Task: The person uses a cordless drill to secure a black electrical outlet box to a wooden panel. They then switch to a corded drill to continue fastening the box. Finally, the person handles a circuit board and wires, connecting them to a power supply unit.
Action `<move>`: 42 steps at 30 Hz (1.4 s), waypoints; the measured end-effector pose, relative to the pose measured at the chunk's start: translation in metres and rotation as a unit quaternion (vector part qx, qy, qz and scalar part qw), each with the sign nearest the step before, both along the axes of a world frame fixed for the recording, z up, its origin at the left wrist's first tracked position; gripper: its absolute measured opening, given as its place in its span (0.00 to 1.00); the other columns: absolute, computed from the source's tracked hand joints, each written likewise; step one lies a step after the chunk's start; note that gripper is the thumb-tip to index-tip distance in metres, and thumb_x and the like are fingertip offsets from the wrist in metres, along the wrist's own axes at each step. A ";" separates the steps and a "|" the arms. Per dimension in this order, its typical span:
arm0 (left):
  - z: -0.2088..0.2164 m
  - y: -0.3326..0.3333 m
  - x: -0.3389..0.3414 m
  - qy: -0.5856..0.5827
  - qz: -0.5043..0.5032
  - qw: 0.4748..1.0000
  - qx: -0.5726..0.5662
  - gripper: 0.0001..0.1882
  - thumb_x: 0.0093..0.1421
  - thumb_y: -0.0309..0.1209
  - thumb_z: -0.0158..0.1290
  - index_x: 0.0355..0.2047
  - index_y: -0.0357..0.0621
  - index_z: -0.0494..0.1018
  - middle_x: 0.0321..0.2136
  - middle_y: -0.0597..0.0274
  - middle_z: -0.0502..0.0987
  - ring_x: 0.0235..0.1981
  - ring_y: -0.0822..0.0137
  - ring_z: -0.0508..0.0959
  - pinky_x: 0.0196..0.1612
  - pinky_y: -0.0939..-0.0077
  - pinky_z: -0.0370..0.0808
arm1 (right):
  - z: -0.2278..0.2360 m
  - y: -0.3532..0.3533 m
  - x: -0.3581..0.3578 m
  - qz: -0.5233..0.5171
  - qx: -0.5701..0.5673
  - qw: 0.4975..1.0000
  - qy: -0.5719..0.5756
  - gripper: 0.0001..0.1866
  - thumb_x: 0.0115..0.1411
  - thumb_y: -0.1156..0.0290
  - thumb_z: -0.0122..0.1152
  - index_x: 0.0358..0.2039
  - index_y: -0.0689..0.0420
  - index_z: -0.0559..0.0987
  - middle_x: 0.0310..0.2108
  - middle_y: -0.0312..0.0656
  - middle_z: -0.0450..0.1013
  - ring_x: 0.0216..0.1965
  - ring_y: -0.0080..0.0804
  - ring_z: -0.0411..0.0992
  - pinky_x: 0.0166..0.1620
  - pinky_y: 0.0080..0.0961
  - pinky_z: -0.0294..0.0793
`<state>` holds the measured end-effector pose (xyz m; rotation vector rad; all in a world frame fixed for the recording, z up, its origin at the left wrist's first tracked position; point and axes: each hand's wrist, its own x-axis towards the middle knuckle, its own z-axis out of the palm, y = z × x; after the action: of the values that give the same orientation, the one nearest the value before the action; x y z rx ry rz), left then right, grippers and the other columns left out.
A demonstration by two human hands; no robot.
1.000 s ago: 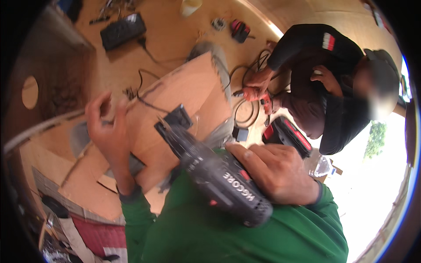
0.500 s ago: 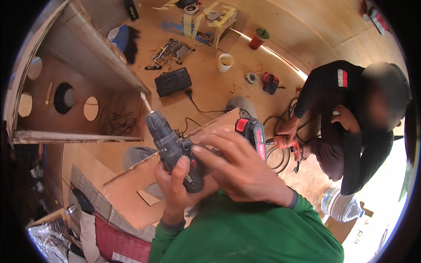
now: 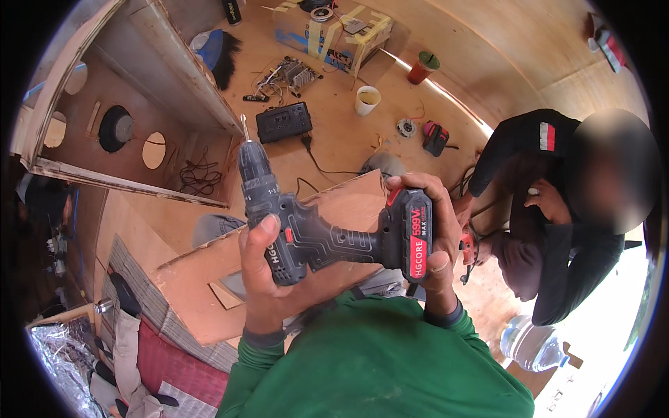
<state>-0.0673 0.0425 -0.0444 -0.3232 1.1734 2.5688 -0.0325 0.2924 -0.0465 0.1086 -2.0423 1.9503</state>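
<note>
A black cordless drill (image 3: 334,244) lies sideways across my two hands, its bit (image 3: 244,129) pointing away toward the far left. My left hand (image 3: 261,289) is wrapped round the motor end of its body, thumb on the side. At the other end, my right hand (image 3: 440,261) grips the black and red battery pack (image 3: 417,233) at the base of the handle, thumb in front and fingers round the far side. Beneath the drill, a brown wooden board (image 3: 191,279) with a rectangular cutout rests over my lap.
An open wooden speaker box (image 3: 157,73) with round holes stands at the left. On the floor are a black power unit (image 3: 284,122), a circuit board (image 3: 296,73), a white cup (image 3: 367,99) and a taped carton (image 3: 334,38). A co-worker (image 3: 519,153) crouches at right near an orange power tool (image 3: 467,247).
My right hand has moved from hovering over the drill's handle to gripping the battery pack. The drill has turned so that its handle and battery show fully.
</note>
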 end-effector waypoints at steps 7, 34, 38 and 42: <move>0.028 0.023 0.004 0.031 0.018 0.999 -0.001 0.26 0.71 0.43 0.58 0.59 0.33 0.75 0.45 0.52 0.86 0.43 0.62 0.88 0.48 0.65 0.87 | 0.014 0.009 -0.007 -0.020 -0.014 0.998 0.052 0.69 0.58 0.10 0.52 0.67 0.73 0.72 0.62 0.59 0.71 0.62 0.45 0.74 0.68 0.42 0.72; 0.027 0.022 -0.002 0.157 -0.029 0.974 -0.163 0.27 0.61 0.36 0.67 0.55 0.34 0.74 0.44 0.51 0.85 0.39 0.63 0.87 0.47 0.67 0.87 | 0.005 0.032 -0.031 0.071 -0.157 0.977 0.124 0.67 0.68 0.14 0.32 0.76 0.72 0.63 0.70 0.70 0.69 0.74 0.63 0.68 0.77 0.60 0.60; 0.023 0.038 0.006 0.139 0.013 0.975 -0.174 0.28 0.61 0.41 0.60 0.52 0.29 0.78 0.40 0.52 0.85 0.36 0.65 0.87 0.42 0.69 0.87 | 0.001 0.028 -0.033 -0.017 -0.130 0.988 0.076 0.64 0.71 0.17 0.30 0.73 0.73 0.67 0.69 0.70 0.70 0.73 0.62 0.69 0.76 0.59 0.61; 0.007 0.029 0.002 0.082 0.037 0.984 -0.152 0.27 0.60 0.41 0.62 0.52 0.29 0.79 0.39 0.52 0.86 0.36 0.66 0.87 0.41 0.70 0.87 | 0.026 0.033 -0.030 -0.054 0.064 0.996 0.037 0.52 0.74 0.27 0.49 0.65 0.72 0.76 0.64 0.61 0.76 0.69 0.56 0.73 0.75 0.54 0.64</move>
<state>-0.0656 0.0713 -0.0376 -0.2263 1.6489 2.5148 -0.0624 0.3259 -0.0204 0.0968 -2.0789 1.7266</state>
